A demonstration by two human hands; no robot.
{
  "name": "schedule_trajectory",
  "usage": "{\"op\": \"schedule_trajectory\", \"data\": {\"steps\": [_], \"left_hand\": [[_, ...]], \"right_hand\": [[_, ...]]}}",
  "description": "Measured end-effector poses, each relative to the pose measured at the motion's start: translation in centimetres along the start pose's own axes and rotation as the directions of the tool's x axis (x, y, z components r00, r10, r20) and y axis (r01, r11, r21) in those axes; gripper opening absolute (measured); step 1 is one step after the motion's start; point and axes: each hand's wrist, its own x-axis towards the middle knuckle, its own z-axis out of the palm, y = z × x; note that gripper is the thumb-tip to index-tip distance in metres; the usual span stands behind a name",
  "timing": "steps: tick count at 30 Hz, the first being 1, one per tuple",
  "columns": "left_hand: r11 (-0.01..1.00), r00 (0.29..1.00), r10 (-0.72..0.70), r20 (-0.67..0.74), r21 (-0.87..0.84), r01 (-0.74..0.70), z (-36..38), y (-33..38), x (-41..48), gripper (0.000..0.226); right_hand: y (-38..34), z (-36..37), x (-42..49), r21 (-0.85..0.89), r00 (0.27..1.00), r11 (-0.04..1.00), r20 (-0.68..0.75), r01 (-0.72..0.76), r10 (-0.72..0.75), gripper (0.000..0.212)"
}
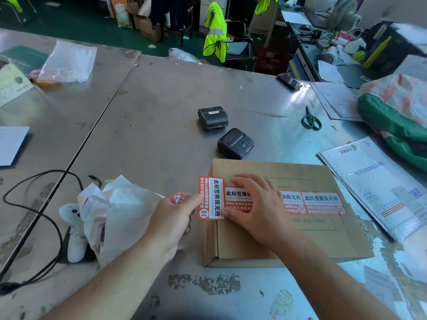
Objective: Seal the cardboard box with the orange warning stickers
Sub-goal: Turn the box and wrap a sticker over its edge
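Note:
A flat cardboard box (pixel 300 236) lies on the metal table in front of me. A row of orange and white warning stickers (pixel 321 203) runs across its top. One more orange sticker (pixel 211 198) stands crosswise at the box's left edge, half on the box and half overhanging it. My left hand (pixel 172 224) pinches that sticker's overhanging left side, with a crumpled bit of orange-white scrap also in its fingers. My right hand (pixel 256 209) lies flat on the box top, fingers spread, pressing on the stickers beside the crosswise one and covering part of the row.
Crumpled white backing paper (pixel 120 211) and a white handheld scanner (pixel 74 229) with a black cable lie left of the box. Two black label printers (pixel 235 143) sit behind it. Green scissors (pixel 310 120), a bubble mailer (pixel 379 188) and a green sack (pixel 397 116) lie to the right.

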Motion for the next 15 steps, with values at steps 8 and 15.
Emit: {"op": "schedule_trajectory", "data": {"steps": [8,15], "left_hand": [[1.0,1.0,0.005,0.001,0.011,-0.005,0.0,-0.1,0.2,0.022],[0.999,1.0,0.005,-0.013,0.036,-0.004,0.0,-0.1,0.3,0.025]], "right_hand": [[-0.7,0.1,0.8,0.048,0.991,0.992,-0.056,-0.118,0.121,0.069],[-1.3,0.4,1.8,0.047,0.97,0.977,-0.119,-0.209,0.213,0.065]]}}
